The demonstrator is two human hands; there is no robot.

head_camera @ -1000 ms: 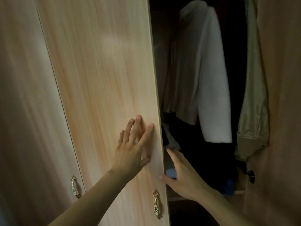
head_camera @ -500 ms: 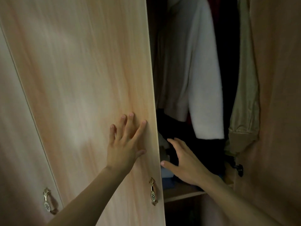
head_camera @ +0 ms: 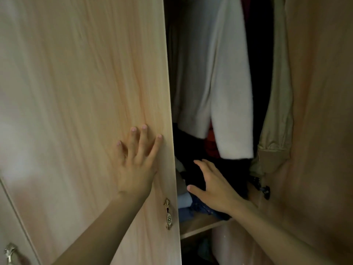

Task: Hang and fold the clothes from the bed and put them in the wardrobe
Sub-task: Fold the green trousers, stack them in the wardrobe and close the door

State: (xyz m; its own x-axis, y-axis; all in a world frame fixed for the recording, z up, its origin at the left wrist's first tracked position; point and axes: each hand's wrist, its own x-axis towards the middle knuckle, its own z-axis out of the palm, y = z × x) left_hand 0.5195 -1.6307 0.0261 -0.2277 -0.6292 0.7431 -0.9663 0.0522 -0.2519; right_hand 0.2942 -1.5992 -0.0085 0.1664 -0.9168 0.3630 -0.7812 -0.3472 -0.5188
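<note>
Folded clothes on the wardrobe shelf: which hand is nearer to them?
Right. The right hand is inside the opening, just above the folded clothes on the shelf; the left hand lies flat on the door front, outside.

Head camera faces the wardrobe door (head_camera: pixel 86 92) closely

Dim rm; light-wood wardrobe (head_camera: pixel 76 92), brass handle (head_camera: pixel 168 214).
</note>
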